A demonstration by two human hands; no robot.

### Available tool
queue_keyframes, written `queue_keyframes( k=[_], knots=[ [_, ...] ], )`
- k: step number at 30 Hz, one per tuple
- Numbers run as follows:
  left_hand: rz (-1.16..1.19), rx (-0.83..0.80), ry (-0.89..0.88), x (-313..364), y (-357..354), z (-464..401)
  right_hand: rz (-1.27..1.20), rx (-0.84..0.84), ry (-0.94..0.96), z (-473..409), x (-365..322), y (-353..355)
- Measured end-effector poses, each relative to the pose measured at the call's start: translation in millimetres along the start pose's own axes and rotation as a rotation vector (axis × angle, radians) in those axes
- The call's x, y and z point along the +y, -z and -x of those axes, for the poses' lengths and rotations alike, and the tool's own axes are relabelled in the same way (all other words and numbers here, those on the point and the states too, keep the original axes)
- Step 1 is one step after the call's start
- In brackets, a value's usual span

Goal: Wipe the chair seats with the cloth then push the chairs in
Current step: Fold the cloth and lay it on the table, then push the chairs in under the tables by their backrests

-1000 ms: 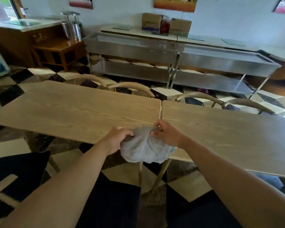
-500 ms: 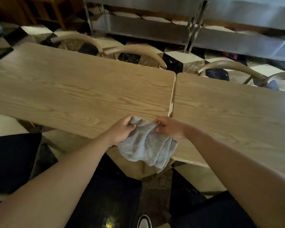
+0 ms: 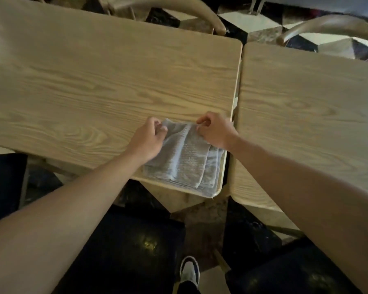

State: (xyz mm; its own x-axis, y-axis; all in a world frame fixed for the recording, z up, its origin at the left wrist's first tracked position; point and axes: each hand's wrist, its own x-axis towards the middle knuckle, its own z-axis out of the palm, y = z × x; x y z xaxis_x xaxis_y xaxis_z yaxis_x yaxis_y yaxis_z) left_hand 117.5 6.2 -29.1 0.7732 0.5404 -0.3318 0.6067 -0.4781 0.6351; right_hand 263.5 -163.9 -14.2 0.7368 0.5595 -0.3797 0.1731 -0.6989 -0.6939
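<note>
A grey cloth [image 3: 186, 160] lies spread on the near right corner of the left wooden table [image 3: 94, 81], folded in layers. My left hand [image 3: 148, 140] pinches its far left corner. My right hand [image 3: 214, 131] pinches its far right corner. Below me are dark chair seats: one [image 3: 123, 251] under my left arm, one [image 3: 289, 274] at the lower right, one [image 3: 4, 185] at the far left. Curved wooden chair backs [image 3: 200, 9] show beyond the tables.
A second wooden table [image 3: 310, 115] butts against the first with a narrow gap between. The floor has black and white marble tiles. My shoe [image 3: 189, 272] stands between the two near seats.
The cloth went from bunched and hanging off the table edge to laid flat on the corner. My hands moved forward over the table and the view tilted down.
</note>
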Motion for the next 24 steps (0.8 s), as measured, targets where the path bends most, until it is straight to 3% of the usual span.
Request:
queue_keyframes(
  k=[3,6,10,15,24],
  knots=[
    [-0.229,0.141,-0.253,-3,-8,22,0.163,0.127,0.176,8,6,-11],
    [-0.482,0.152,-0.436,-5,-17,40,0.331,0.231,0.343,20,10,-22],
    [-0.692,0.063,-0.406,-8,-27,51,0.479,0.189,0.315,30,14,-31],
    [-0.639,-0.009,-0.354,7,-7,69,0.500,0.200,0.228,51,-3,-29],
    [-0.523,0.111,-0.321,32,85,142,0.428,0.167,0.292,126,-105,-24]
  ],
)
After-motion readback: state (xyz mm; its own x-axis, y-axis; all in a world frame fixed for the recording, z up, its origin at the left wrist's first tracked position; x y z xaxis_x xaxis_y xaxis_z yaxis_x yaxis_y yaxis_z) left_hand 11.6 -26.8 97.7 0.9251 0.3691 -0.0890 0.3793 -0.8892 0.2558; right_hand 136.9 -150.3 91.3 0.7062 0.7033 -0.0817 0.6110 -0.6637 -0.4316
